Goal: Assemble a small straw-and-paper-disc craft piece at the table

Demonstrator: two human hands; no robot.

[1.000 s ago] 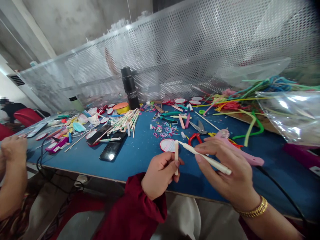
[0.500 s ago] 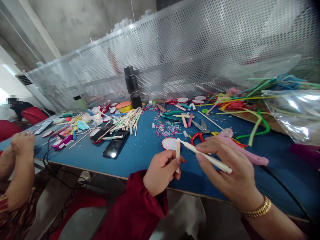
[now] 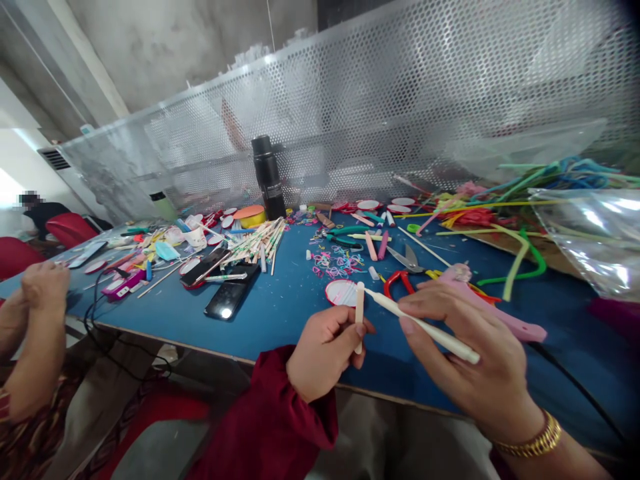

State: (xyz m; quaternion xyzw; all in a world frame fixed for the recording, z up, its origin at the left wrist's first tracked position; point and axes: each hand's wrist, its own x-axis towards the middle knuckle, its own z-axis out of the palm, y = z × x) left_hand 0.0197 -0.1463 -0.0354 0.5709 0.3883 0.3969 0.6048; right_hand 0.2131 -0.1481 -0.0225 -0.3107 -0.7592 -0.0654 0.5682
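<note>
My left hand (image 3: 325, 352) pinches a pale flat wooden craft stick (image 3: 359, 317) and keeps it upright over the table's front edge. In my right hand (image 3: 473, 360) is a white pen-shaped tool (image 3: 433, 329), gripped like a pencil. Its thin tip points at the upper end of the stick; whether the two touch I cannot tell. Just behind the stick lies a white disc with a red rim (image 3: 341, 293), partly covered by my left hand. Red-handled scissors (image 3: 399, 284) and a pink glue gun (image 3: 493, 307) lie beyond my right hand.
On the blue table (image 3: 280, 327) lie colourful small loops (image 3: 336, 261), phones (image 3: 231, 295), a pile of sticks (image 3: 260, 243) and green pliers (image 3: 345, 236). A black bottle (image 3: 269, 179) stands before the perforated screen (image 3: 360, 100). A co-worker's hands (image 3: 43, 287) are at left.
The view has tilted slightly, so most things sit a little lower. My right hand has shifted slightly right and down with the white tool; both hands keep their grip.
</note>
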